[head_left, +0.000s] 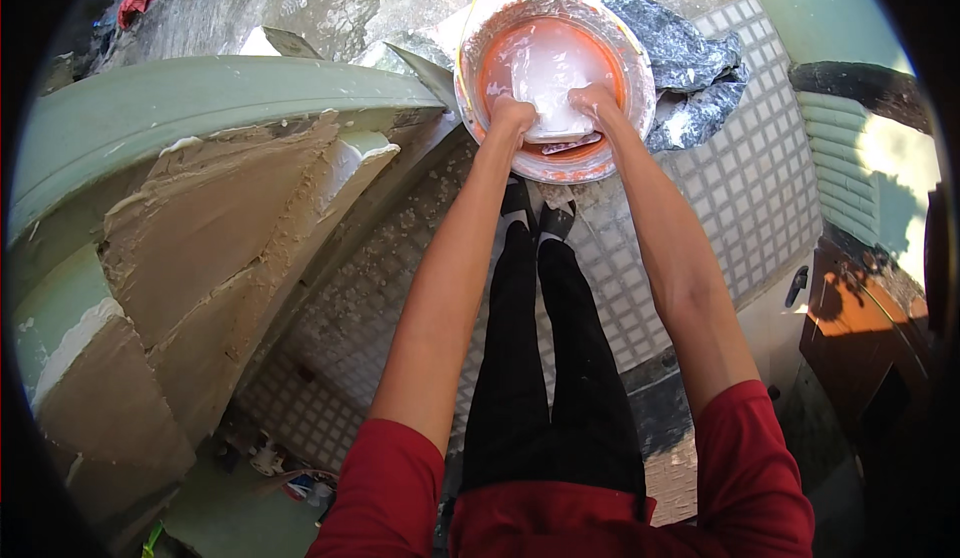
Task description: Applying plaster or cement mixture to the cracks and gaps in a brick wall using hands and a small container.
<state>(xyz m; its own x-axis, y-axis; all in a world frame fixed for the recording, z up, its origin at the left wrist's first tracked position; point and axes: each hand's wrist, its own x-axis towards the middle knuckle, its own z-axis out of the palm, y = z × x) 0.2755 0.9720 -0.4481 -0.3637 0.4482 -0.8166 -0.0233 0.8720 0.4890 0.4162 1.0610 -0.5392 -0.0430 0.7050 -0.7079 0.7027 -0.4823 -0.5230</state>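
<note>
Both arms stretch forward over a round bucket (640,98) with a whitish, smeared wall and an orange inside. In it, pale wet liquid or paste lies around a white, roughly rectangular slab-like piece (548,83), whose exact kind I cannot make out. My left hand (513,118) closes on the near left side of this piece, and my right hand (597,104) closes on its near right side. Most fingers are hidden beneath or behind it. A speckled edge (572,145) shows just under the near side of the piece.
Crumpled dark plastic sheeting (690,58) lies right of the bucket on checkered paving (740,178). At the left stands a large pale green curved form (230,93) with brown, rough-edged panels (220,228). My shoes (557,220) are close to the bucket's near side.
</note>
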